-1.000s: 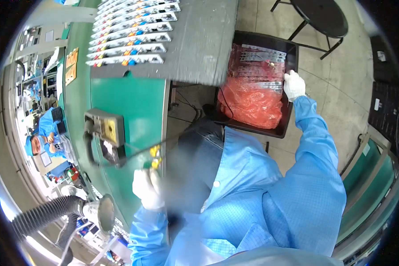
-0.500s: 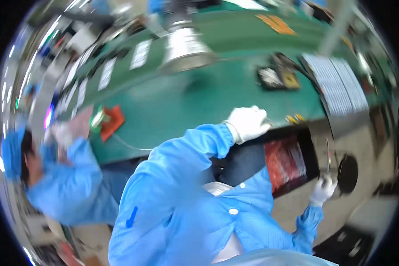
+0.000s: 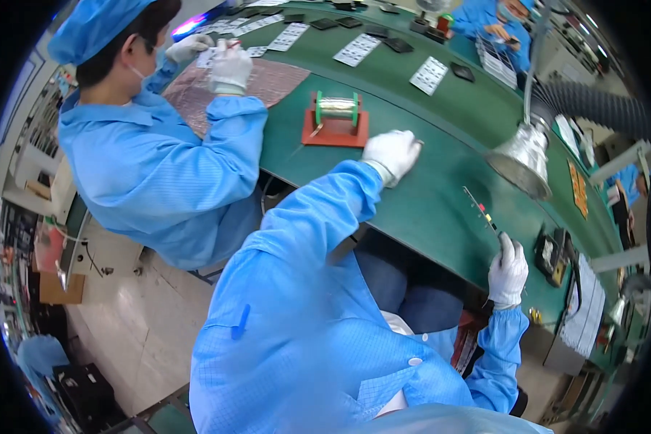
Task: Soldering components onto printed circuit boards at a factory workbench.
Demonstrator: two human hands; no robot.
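My left hand (image 3: 392, 155), in a white glove, rests over the green bench with its fingers curled closed; whatever they may hold is hidden. Just left of it stands a spool of silvery solder wire (image 3: 338, 108) with green flanges, on a red stand (image 3: 335, 136). In a white glove too, my right hand (image 3: 508, 271) is closed round the near end of a narrow strip (image 3: 477, 206) with small red and yellow parts. The strip tilts up and away to the left above the bench.
A metal fume hood (image 3: 522, 160) on a black hose hangs at the right. Beyond my right hand lie a soldering iron stand (image 3: 553, 253) and a ribbed grey-blue tray (image 3: 584, 304). White cards (image 3: 428, 75) line the far belt. A co-worker (image 3: 159, 159) sits close on my left.
My view has swung left. My right hand has come up from beside the bench, near a round black thing, to above the bench with the strip. The left stays closed, now nearer the spool.
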